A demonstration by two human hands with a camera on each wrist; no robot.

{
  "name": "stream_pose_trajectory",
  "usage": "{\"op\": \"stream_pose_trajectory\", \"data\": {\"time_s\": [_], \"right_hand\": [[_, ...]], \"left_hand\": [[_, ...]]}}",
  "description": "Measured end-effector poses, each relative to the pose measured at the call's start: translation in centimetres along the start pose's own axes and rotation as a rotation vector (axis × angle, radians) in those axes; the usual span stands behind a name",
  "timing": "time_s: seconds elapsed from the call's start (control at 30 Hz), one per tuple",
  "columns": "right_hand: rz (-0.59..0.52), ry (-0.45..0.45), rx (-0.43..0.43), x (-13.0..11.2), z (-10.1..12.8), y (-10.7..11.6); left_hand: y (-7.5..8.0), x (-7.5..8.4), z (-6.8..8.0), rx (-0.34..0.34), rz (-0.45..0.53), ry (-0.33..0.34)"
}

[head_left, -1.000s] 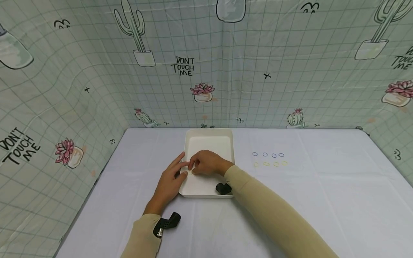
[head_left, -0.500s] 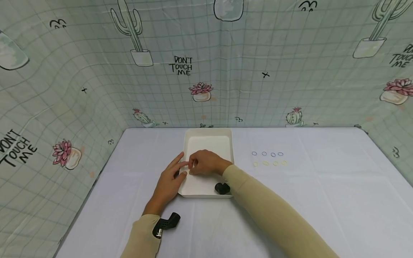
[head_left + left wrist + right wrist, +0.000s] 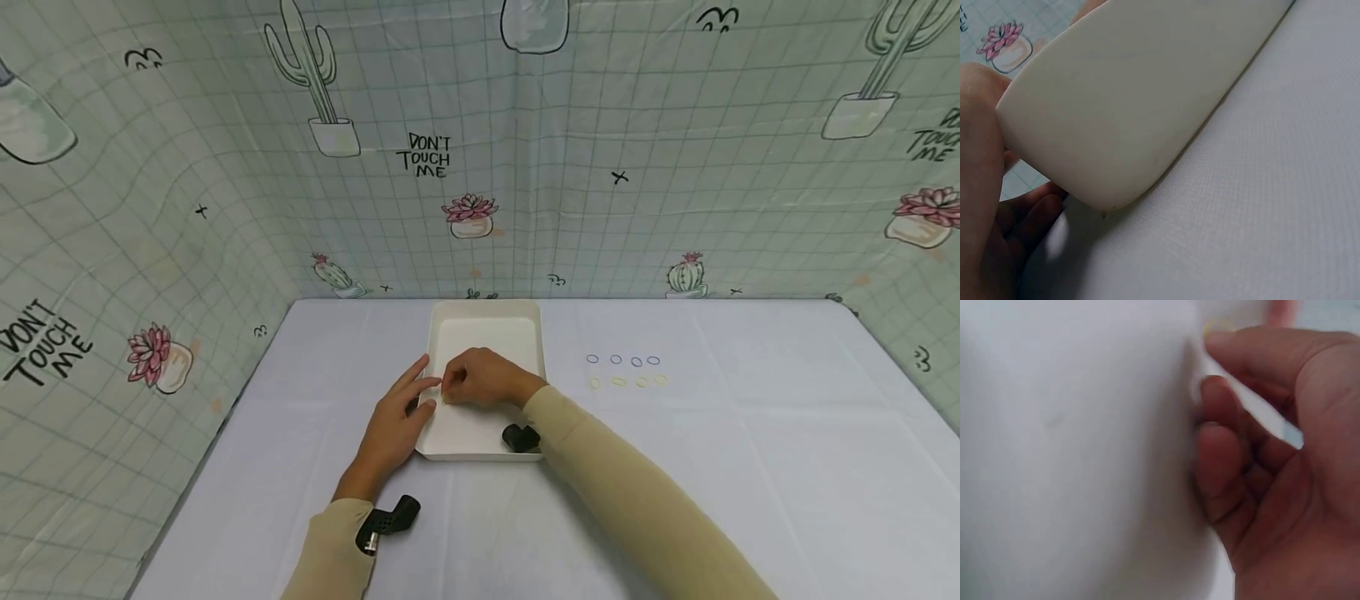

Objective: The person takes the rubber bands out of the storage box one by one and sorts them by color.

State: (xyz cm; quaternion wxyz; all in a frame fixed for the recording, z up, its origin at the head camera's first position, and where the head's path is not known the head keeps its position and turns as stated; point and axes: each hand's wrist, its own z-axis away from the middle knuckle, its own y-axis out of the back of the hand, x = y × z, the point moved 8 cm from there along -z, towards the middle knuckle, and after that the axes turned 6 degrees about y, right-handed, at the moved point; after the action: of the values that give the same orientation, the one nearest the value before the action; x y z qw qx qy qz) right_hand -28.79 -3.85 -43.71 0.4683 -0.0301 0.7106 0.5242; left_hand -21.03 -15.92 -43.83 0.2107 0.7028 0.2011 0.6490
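Right now, seen from beside the table:
Tray: a white tray (image 3: pixel 486 333) sits in the middle of the head view, long side running away from the person, on the pale table (image 3: pixel 750 467).
Left hand: the left hand (image 3: pixel 393 425) lies at the tray's left rim, lower centre of the frame, fingers fairly straight, thumb over the rim and the rest outside it. The left wrist view shows the tray wall (image 3: pixel 1122 106) against the palm.
Right hand: the right hand (image 3: pixel 483 379) hovers over the tray's near half, fingers curled, pinching a small yellow band (image 3: pixel 445 398) at its fingertips. In the right wrist view the band (image 3: pixel 1216 326) shows faintly at the top, above the curled fingers (image 3: pixel 1222 469); it is blurred there.
Blue bands: four small blue bands (image 3: pixel 623 360) lie in a row right of the tray.
Yellow bands: four yellow bands (image 3: pixel 628 382) lie in a row just below the blue ones.
Wrist cameras: a black camera (image 3: pixel 386 521) on the left sleeve, lower left; another (image 3: pixel 520 437) at the right wrist, over the tray's near right corner.
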Motion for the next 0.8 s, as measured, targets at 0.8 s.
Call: {"op": "stream_pose_trajectory", "data": {"time_s": [0.8], "right_hand": [[-0.464,-0.144,0.361,2.5,3.9,5.4]], "left_hand": [[-0.1,-0.2,0.1,0.005,0.018,0.005]]}}
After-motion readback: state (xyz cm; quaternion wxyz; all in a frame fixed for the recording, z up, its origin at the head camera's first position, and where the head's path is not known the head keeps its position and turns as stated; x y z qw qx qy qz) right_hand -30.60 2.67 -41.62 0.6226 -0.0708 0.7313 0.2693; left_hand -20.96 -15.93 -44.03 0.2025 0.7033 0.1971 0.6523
